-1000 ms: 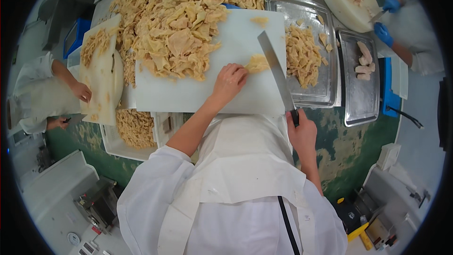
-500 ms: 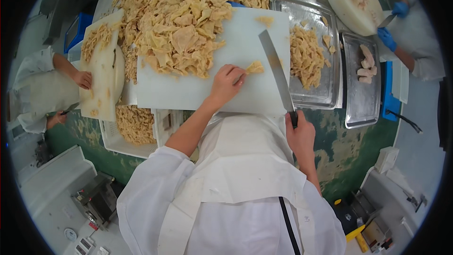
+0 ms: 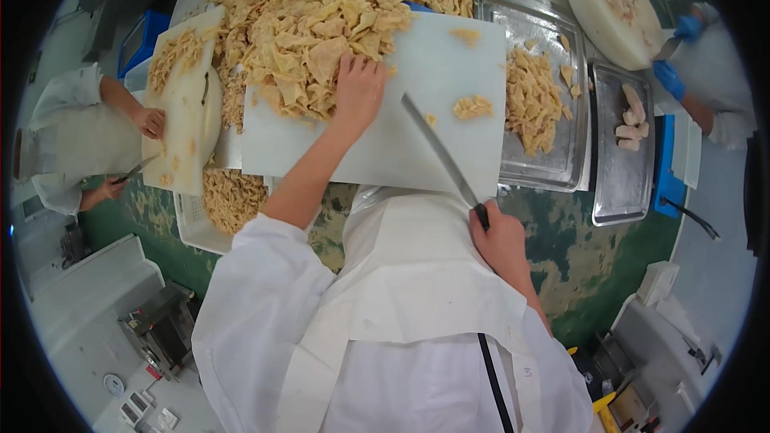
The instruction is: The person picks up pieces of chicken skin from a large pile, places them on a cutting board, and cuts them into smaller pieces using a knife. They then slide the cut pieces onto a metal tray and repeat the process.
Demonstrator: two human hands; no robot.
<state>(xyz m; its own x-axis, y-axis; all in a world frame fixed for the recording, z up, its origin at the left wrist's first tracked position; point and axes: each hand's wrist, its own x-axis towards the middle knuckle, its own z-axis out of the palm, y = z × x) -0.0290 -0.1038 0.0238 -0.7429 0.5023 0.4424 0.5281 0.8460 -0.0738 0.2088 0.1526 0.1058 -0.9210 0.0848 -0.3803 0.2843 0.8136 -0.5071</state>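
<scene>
My left hand [image 3: 358,88] rests palm down on the edge of a big heap of pale yellow sheet-like pieces [image 3: 321,16] that spills onto a white cutting board [image 3: 417,152]. My right hand [image 3: 499,234] grips the black handle of a long knife [image 3: 437,148], whose blade lies slanted over the board. A small cut lump [image 3: 472,106] sits on the board to the right of the blade, apart from both hands.
A steel tray [image 3: 561,160] right of the board holds more cut pieces; a second tray [image 3: 622,184] holds pale chunks. A person at left holds a knife by another white board [image 3: 180,112]. A blue-gloved person works at a round white block [image 3: 613,8], top right.
My left hand has left the small cut lump and moved up and left onto the heap. The knife has swung left across the board, blade now slanted.
</scene>
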